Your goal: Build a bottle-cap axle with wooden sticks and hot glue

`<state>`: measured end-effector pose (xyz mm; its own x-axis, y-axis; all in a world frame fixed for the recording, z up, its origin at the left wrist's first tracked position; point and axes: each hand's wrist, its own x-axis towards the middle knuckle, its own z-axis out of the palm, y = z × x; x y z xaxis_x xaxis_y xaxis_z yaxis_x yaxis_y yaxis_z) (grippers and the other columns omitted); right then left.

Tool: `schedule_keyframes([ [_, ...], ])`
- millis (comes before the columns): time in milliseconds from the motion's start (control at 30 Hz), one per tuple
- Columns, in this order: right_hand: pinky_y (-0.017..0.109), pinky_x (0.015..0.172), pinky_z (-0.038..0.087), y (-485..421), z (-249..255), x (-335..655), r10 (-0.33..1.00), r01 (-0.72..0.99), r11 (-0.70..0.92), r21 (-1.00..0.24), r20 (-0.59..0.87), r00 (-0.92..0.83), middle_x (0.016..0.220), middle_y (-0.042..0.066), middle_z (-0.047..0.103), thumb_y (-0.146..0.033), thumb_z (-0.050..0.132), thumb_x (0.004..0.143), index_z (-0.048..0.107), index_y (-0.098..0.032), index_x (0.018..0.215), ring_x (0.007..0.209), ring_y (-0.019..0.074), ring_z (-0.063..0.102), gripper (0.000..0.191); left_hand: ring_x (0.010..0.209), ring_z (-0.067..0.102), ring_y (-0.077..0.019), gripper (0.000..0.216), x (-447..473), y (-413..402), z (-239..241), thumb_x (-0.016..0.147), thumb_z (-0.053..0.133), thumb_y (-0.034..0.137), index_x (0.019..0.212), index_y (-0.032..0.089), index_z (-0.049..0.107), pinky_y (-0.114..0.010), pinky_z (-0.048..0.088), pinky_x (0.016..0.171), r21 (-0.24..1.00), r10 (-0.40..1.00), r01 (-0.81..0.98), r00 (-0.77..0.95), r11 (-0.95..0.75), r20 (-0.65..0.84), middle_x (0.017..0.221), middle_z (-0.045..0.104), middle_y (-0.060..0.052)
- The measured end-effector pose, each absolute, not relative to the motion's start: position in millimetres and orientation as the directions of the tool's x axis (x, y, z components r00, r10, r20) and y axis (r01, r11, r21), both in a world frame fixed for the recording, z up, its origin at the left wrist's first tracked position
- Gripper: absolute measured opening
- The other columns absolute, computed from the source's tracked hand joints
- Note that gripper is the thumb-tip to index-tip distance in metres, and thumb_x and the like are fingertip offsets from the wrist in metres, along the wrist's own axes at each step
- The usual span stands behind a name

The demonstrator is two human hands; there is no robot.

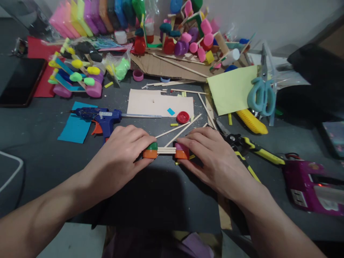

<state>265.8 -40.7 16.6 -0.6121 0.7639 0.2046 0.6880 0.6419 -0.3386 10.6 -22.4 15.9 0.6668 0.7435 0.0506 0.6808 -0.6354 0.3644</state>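
Between my hands, low over the dark table, is a small piece made of bottle caps joined by thin wooden sticks (166, 150). At its left end a green cap (152, 146) sits against an orange cap (149, 154), pinched by my left hand (125, 152). The right end pairs a pink-purple cap (181, 147) with another orange cap (182, 154), gripped by my right hand (208, 154). Both hands are closed, fingers above and thumbs below. Loose sticks (185, 129) lie just behind the piece, near a red cap (183, 117).
A blue glue gun (104, 116) lies at left by blue paper (75, 125). Yellow-black pliers (249, 145), a yellow cutter (252, 122), scissors (263, 93) and a purple power strip (309, 182) are on the right. Finished colourful cap models (77, 79) and cardboard (169, 64) stand behind.
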Motion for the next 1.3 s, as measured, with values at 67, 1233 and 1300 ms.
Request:
schedule_keyframes([
  [67,0.050,0.090,0.051,-41.0,16.7,266.2,0.766,0.688,0.640,-0.342,0.205,-0.610,0.103,0.014,0.071,-0.022,0.061,0.093,0.064,-0.013,0.116,0.101,0.0306,0.060,0.025,0.101,0.059,-0.0270,0.022,10.7,-22.4,16.4,0.094,0.062,0.026,0.115,0.018,0.062,-0.039,0.037,0.081,0.365,0.744,0.681,0.666,-0.635,0.051,0.109,0.068,-0.007],
  [1233,0.050,0.092,0.052,-38.9,21.6,271.1,0.809,0.739,0.586,-0.333,0.194,-0.554,0.102,0.014,0.070,-0.025,0.062,0.093,0.066,-0.013,0.110,0.102,0.0307,0.059,0.021,0.110,0.062,-0.0261,0.026,11.8,-22.4,28.2,0.093,0.060,0.031,0.117,0.020,0.062,-0.042,0.046,0.092,0.556,0.839,0.667,0.533,-0.496,0.109,0.117,0.069,-0.009],
  [1300,0.050,0.092,0.053,-39.3,22.1,270.7,0.808,0.734,0.587,-0.343,0.198,-0.554,0.103,0.014,0.070,-0.024,0.063,0.093,0.067,-0.012,0.109,0.103,0.0306,0.059,0.020,0.110,0.063,-0.0242,0.026,14.2,-24.5,31.2,0.090,0.064,0.029,0.115,0.022,0.060,-0.039,0.049,0.092,0.664,0.879,0.640,0.474,-0.386,0.054,0.117,0.069,-0.007],
])
